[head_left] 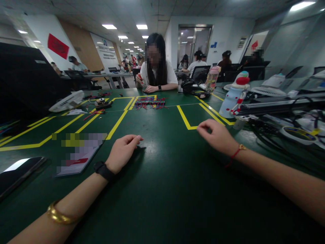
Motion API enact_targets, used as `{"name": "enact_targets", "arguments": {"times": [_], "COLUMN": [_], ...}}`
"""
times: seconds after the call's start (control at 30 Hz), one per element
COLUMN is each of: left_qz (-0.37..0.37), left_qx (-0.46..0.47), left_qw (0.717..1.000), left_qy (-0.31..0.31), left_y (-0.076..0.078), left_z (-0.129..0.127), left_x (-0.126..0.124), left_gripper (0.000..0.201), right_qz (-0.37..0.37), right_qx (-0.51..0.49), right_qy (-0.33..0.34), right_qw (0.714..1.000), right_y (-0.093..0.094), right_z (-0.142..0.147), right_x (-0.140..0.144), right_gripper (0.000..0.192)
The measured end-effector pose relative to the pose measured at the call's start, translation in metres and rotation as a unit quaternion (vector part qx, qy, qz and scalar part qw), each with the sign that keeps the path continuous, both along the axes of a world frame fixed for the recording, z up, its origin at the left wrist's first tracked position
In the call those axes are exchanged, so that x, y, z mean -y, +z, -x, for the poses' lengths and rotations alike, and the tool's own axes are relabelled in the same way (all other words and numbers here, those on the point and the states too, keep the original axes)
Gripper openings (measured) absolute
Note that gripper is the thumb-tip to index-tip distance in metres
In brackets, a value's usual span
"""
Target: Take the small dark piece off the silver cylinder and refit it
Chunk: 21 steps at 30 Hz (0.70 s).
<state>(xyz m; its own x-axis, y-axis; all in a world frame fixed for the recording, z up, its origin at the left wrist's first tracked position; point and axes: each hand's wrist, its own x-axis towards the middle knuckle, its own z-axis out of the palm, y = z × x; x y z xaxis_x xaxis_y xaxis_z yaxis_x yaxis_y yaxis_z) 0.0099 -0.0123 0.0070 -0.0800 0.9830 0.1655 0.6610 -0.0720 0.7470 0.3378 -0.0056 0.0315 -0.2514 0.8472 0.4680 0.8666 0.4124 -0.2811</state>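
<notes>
Right hand (215, 134): thumb and index fingertips are brought together in a ring; no object shows in the pinch. Left hand (124, 152): fingers are close together and loosely curled, the thumb alongside the index finger. No held object shows; whether the tips touch cannot be told.

The step in hand is judged to be a ready position. Hold both wrists loose, and part the right fingertips before gripping anything.

The right fingertips lie at a corner of the yellow tape outline (187, 121) on the green table (162, 203). The lilac-screened phone (88, 160), nearest the left hand, lies toward the table's left side; guide the left wrist clear of it. Beyond it, nearer the left edge, lies a dark phone (21, 173).

Toward the right edge stand a blue bottle (227, 105) and tangled cables (269, 135). Avoid wide right-elbow sweeps, which could snag them. The wire bundle (149, 102) lies toward the far edge, where a co-worker (156, 67) sits; reach with care there.
</notes>
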Motion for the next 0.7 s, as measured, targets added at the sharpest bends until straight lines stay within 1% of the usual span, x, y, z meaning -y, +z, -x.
{"name": "enact_targets", "arguments": {"times": [0.07,0.1,0.13,0.17,0.2,0.27,0.3,0.43,0.57,0.7], "left_qz": [0.000,0.000,0.001,0.002,0.002,0.002,0.003,0.012,0.016,0.015], "left_qx": [0.001,0.001,0.000,0.000,-0.001,-0.002,-0.002,0.004,0.008,0.014], "left_qw": [1.000,1.000,1.000,1.000,1.000,1.000,1.000,1.000,1.000,1.000], "left_qy": [-0.002,-0.002,-0.003,-0.003,-0.003,-0.004,-0.005,-0.012,-0.014,-0.012], "left_y": [0.000,0.001,0.001,0.001,0.001,0.001,0.001,0.002,0.001,0.001], "left_z": [0.000,-0.001,-0.001,-0.001,-0.001,-0.001,-0.001,0.000,0.001,0.000], "left_x": [0.000,0.000,0.000,0.001,0.001,0.001,0.001,0.001,0.001,0.001], "left_gripper": [0.041,0.041,0.042,0.042,0.042,0.041,0.040,0.039,0.038,0.039], "right_qz": [-0.061,-0.088,-0.085,-0.066,-0.032,0.036,0.053,0.055,0.052,0.107], "right_qx": [0.011,0.038,0.059,0.076,0.085,0.077,0.071,0.062,0.063,0.074], "right_qy": [-0.123,-0.206,-0.273,-0.329,-0.367,-0.395,-0.401,-0.413,-0.428,-0.406], "right_qw": [0.990,0.974,0.956,0.939,0.926,0.915,0.912,0.907,0.900,0.904], "right_y": [0.011,0.015,0.017,0.018,0.017,0.014,0.011,0.007,0.015,0.026], "right_z": [-0.042,-0.064,-0.084,-0.102,-0.117,-0.140,-0.147,-0.155,-0.157,-0.168], "right_x": [-0.021,-0.029,-0.037,-0.043,-0.048,-0.054,-0.056,-0.060,-0.060,-0.060], "right_gripper": [0.030,0.031,0.032,0.033,0.034,0.033,0.032,0.032,0.035,0.031]}}
